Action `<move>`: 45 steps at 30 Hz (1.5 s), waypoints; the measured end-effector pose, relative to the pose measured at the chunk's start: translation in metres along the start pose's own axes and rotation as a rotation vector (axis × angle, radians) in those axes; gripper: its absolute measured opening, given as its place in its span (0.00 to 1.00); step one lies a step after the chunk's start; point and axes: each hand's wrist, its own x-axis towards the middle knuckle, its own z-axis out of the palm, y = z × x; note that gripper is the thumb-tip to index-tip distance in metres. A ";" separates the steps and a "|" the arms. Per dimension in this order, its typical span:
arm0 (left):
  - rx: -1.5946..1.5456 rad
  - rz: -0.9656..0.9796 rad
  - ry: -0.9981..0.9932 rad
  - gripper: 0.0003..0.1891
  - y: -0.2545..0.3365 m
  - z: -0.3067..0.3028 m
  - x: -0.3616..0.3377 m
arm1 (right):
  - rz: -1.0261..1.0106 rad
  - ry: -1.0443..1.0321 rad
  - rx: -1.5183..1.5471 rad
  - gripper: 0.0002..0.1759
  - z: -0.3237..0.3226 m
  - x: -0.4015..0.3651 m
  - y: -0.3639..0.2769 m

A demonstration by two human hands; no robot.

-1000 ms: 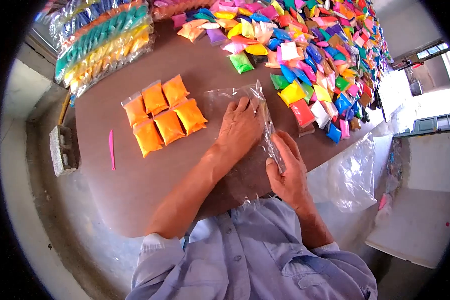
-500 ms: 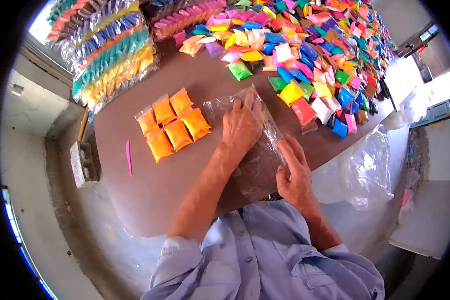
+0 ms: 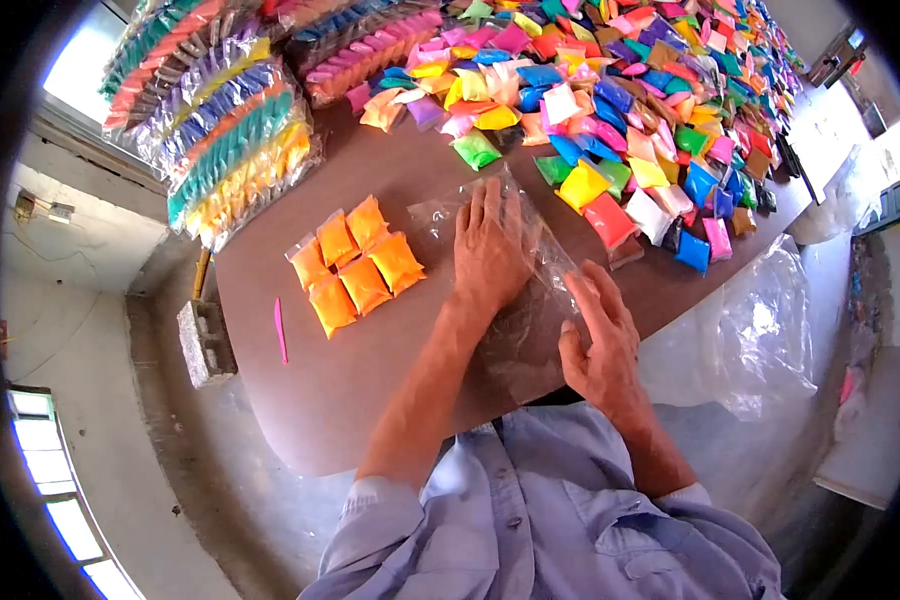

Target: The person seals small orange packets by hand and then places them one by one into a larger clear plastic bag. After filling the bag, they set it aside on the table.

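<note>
A clear plastic bag [image 3: 518,345] lies flat on the brown table in front of me. My left hand [image 3: 490,250] presses on its upper part, palm down with the fingers stretched out. At the bag's right edge is my right hand [image 3: 606,345], its fingers extended and the thumb held apart from them. Several orange packets [image 3: 366,287] lie in two rows to the left of the bag. Further left rests a thin pink plastic knife-like strip [image 3: 281,330].
A large heap of small coloured packets [image 3: 650,140] covers the table's far right. Clear bags filled with rows of coloured packets [image 3: 240,140] are stacked at the far left. Clear plastic sheeting [image 3: 765,330] is beyond the table's right edge. A concrete block [image 3: 206,345] stands at left.
My left hand's fingers have straightened and flattened on the bag. My right hand's fingers and thumb have opened at the bag's edge. The whole view has shifted slightly.
</note>
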 end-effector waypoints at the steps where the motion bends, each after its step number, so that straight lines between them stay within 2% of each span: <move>1: 0.004 0.000 -0.003 0.32 -0.002 0.002 0.002 | 0.002 0.005 -0.005 0.36 0.000 0.001 0.000; 6: -0.094 0.052 -0.001 0.32 -0.013 -0.002 0.001 | -0.018 0.043 -0.035 0.32 0.006 0.002 0.014; 10: 0.004 0.051 -0.034 0.33 -0.011 -0.016 -0.014 | -0.022 0.110 0.017 0.28 0.011 0.003 0.020; 16: 0.017 -0.044 -0.007 0.34 -0.018 -0.015 -0.010 | -0.033 0.127 -0.027 0.28 0.016 0.009 0.023; 20: -0.093 0.006 0.024 0.32 -0.020 -0.015 -0.002 | -0.039 0.121 -0.050 0.30 0.009 0.007 0.021; 23: -0.127 0.058 0.050 0.27 -0.022 -0.022 -0.005 | -0.081 0.131 -0.084 0.30 0.006 0.001 0.028; 25: -0.148 0.142 0.090 0.19 -0.018 -0.034 -0.016 | -0.071 0.149 -0.067 0.30 0.009 0.000 0.035; 26: -0.146 0.145 0.083 0.19 -0.015 -0.045 -0.023 | -0.064 0.166 -0.060 0.29 0.010 0.000 0.037; 28: -0.181 0.076 0.120 0.12 -0.010 -0.076 -0.039 | -0.035 0.184 -0.039 0.27 0.014 0.004 0.037; 31: -0.113 -0.006 0.190 0.09 -0.028 -0.110 -0.055 | 0.011 0.201 0.028 0.26 0.020 0.011 0.035; 33: 0.060 -0.172 0.233 0.09 -0.049 -0.125 -0.060 | 0.021 0.224 0.073 0.25 0.023 0.017 0.032; 34: 0.061 -0.175 0.235 0.09 -0.055 -0.129 -0.062 | 0.018 0.222 0.073 0.25 0.025 0.018 0.034; 36: 0.090 -0.331 0.111 0.08 -0.066 -0.133 -0.066 | -0.024 0.235 0.069 0.26 0.030 0.018 0.037; 41: 0.044 -0.279 0.028 0.14 -0.076 -0.130 -0.068 | -0.008 0.233 0.103 0.27 0.029 0.016 0.035; 43: -0.009 -0.413 -0.080 0.19 -0.073 -0.137 -0.064 | -0.011 0.234 0.127 0.27 0.027 0.016 0.036; 45: -0.031 -0.388 -0.051 0.22 -0.078 -0.133 -0.065 | -0.011 0.228 0.129 0.27 0.027 0.016 0.037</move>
